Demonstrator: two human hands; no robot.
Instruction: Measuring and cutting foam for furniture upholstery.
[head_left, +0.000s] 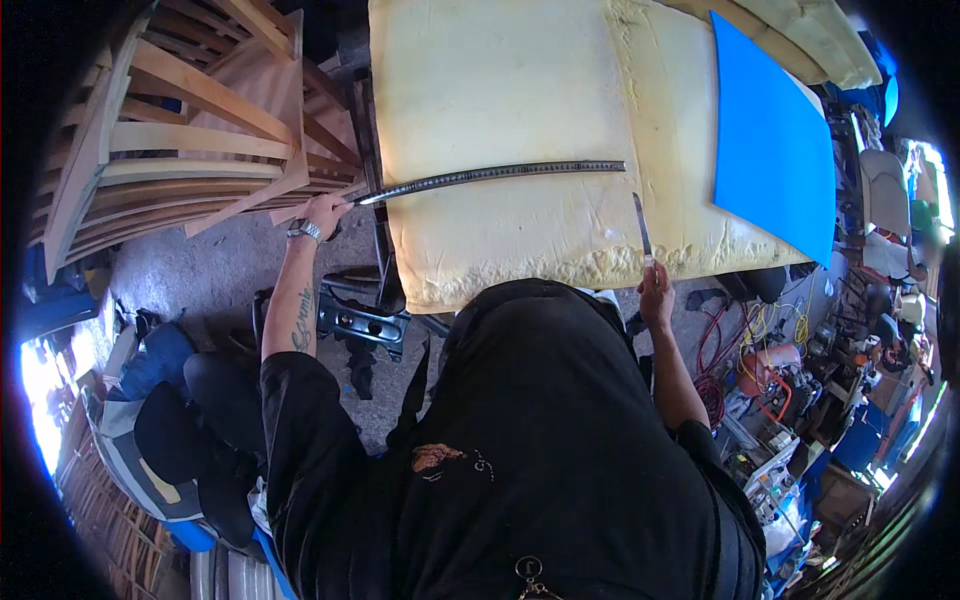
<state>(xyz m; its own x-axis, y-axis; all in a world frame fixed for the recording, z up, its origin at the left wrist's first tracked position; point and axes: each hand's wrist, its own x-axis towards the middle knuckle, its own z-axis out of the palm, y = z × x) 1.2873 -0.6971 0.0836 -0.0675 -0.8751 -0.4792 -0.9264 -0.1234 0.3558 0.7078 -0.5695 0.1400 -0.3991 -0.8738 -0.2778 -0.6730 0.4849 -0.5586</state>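
Overlying yellow foam (pixel 500 90), a black graduated strip (pixel 490 174) is clamped by left fingers (pixel 330 207), a knife (pixel 643 228) by right fingers (pixel 654 286).

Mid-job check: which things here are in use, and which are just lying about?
In use:
- Measuring strip, its end at the left hand
- Knife, held in the right hand
- Yellow foam slab, under the strip

Apparently just lying about:
- Blue sheet, on the foam's right part
- Wooden frames, left
- Red hose, lower right
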